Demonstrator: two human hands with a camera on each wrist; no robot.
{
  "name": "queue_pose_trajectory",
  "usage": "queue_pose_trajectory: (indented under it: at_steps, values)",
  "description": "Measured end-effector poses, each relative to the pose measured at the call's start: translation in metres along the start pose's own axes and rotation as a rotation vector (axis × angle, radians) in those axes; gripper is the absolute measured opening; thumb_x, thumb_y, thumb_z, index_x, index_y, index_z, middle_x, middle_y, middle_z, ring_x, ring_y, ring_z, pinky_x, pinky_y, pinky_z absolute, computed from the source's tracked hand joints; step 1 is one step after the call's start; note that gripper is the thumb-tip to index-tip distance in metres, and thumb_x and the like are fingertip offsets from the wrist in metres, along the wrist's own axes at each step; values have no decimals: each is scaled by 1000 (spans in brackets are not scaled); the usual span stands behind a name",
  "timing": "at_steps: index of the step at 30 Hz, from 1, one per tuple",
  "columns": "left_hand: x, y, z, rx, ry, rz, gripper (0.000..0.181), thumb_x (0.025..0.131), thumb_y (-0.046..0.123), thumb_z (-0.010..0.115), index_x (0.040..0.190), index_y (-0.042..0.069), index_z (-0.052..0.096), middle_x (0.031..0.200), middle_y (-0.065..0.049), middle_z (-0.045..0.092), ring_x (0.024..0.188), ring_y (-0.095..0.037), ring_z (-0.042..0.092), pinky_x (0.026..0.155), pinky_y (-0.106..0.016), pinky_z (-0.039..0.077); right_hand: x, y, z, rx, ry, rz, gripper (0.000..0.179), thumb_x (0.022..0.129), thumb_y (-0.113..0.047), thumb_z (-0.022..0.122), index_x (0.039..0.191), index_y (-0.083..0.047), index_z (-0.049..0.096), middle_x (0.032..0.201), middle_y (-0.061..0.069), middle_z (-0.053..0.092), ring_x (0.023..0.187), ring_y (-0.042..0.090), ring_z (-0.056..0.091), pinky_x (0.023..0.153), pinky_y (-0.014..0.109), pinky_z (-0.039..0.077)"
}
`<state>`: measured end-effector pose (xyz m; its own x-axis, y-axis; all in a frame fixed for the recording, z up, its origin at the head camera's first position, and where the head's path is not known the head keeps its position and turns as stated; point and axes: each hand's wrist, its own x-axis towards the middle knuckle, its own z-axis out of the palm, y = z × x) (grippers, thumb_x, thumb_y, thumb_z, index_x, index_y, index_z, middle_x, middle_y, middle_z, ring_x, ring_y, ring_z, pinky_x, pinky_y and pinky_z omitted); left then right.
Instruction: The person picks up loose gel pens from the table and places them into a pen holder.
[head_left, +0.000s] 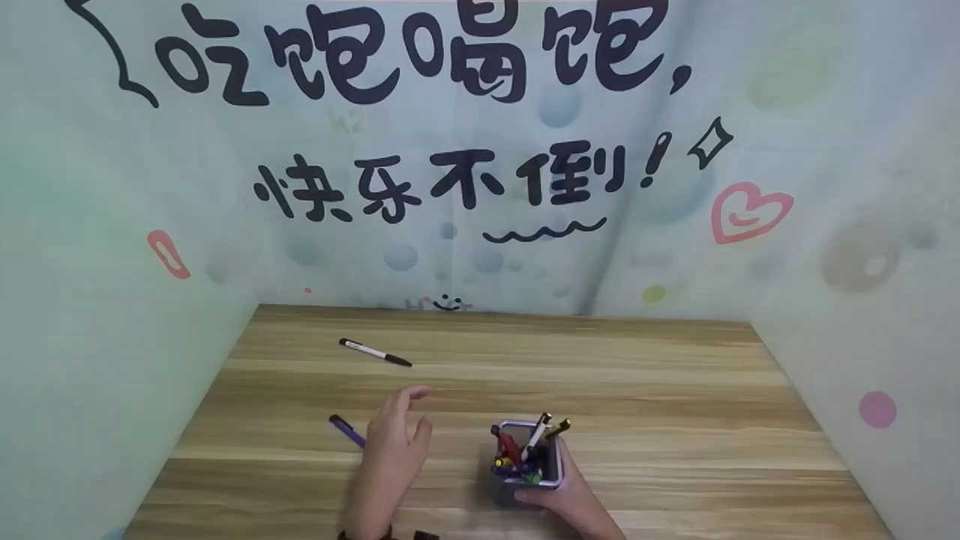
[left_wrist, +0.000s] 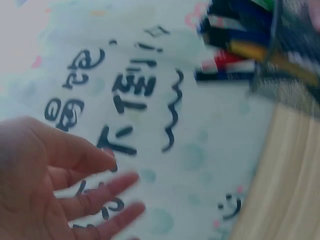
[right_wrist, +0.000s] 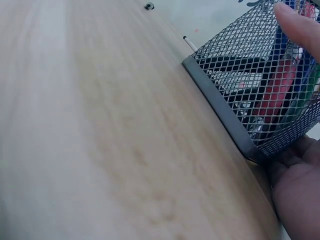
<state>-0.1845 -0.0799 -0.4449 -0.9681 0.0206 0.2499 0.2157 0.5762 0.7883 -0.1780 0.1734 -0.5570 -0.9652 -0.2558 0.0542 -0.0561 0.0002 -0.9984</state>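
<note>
My right hand point(head_left: 574, 487) grips a dark mesh pen holder point(right_wrist: 225, 107) around its side, the thumb across the near face. Several pens and markers stand in it, among them a red one point(head_left: 510, 450), a white one point(head_left: 537, 433) and a yellow-and-black one point(head_left: 559, 428). To the left, my left hand point(head_left: 394, 442) is held over the table with its fingers relaxed and apart, nothing between them, as the left wrist view also shows. Just beside it lies a blue-purple pen point(head_left: 347, 431), partly hidden behind the hand. Farther back lies a white pen with black ends point(head_left: 375, 352).
The wooden table point(head_left: 660, 390) runs back to a printed cloth backdrop point(head_left: 450, 262) with black lettering, and similar cloth panels flank it on both sides. A small dark object point(head_left: 426, 535) shows at the bottom edge, near the left wrist.
</note>
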Motion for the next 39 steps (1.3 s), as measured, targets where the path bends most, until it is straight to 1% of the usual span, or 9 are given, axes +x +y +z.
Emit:
queue_pose_trajectory:
  at_steps: [4,8,11,13,17,22,29,35,39]
  values:
    - [5,-26,-4,116,-35,-232,57,86,18,59,137,5,37,134,-31,34,121,-47,36,93,-59,37,-1,0,0,-7,13,9,93,68,-2,77,141,-3,18,137,29,40,115,11,52,94,21,41]
    - [9,-52,-4,138,-73,-431,85,84,33,62,147,6,13,141,-42,1,129,-57,10,97,-70,24,-2,0,0,-26,28,18,95,67,-3,77,142,-3,18,138,28,40,121,20,48,95,19,40]
    - [10,-69,0,163,-94,-515,94,82,37,64,148,4,5,140,-44,-10,130,-59,-2,102,-71,10,-2,0,0,-27,26,15,96,68,-3,77,142,-4,17,137,28,40,123,26,46,97,18,37]
    - [10,-79,4,209,-105,-539,93,82,35,65,147,2,8,140,-45,-8,129,-58,0,103,-68,9,-2,0,0,-25,23,16,96,68,-3,77,143,-4,17,138,27,40,123,25,46,97,18,37]
    - [9,-89,11,301,-104,-534,77,83,26,64,142,-4,24,139,-43,6,124,-55,12,101,-64,15,-2,0,-1,-18,21,23,96,68,-3,77,143,-5,16,137,28,40,118,20,50,84,20,46]
    - [10,-89,17,274,-28,-497,52,83,8,60,131,-5,44,133,-35,29,114,-47,36,90,-55,36,-1,1,-2,-16,19,25,98,68,-3,77,144,-5,14,138,28,38,118,16,49,89,18,43]
    - [11,-83,18,239,-59,-500,42,84,1,57,123,-5,43,102,-27,51,82,-31,52,59,-34,42,0,4,-2,-37,13,-4,93,68,-4,77,141,-4,19,135,26,43,116,10,51,97,20,38]
    - [11,-76,12,49,-95,-484,55,85,1,53,131,-13,27,92,-22,54,65,-22,50,51,-28,39,0,4,-3,-30,-2,-19,91,69,-4,77,140,-4,20,133,22,46,114,9,53,97,21,40]
    - [12,-63,7,-126,-90,-353,55,84,0,52,133,-15,31,100,-23,58,73,-22,58,58,-31,50,0,3,-3,-24,-8,-6,94,69,-5,77,142,-5,18,134,23,44,115,12,53,97,22,40]
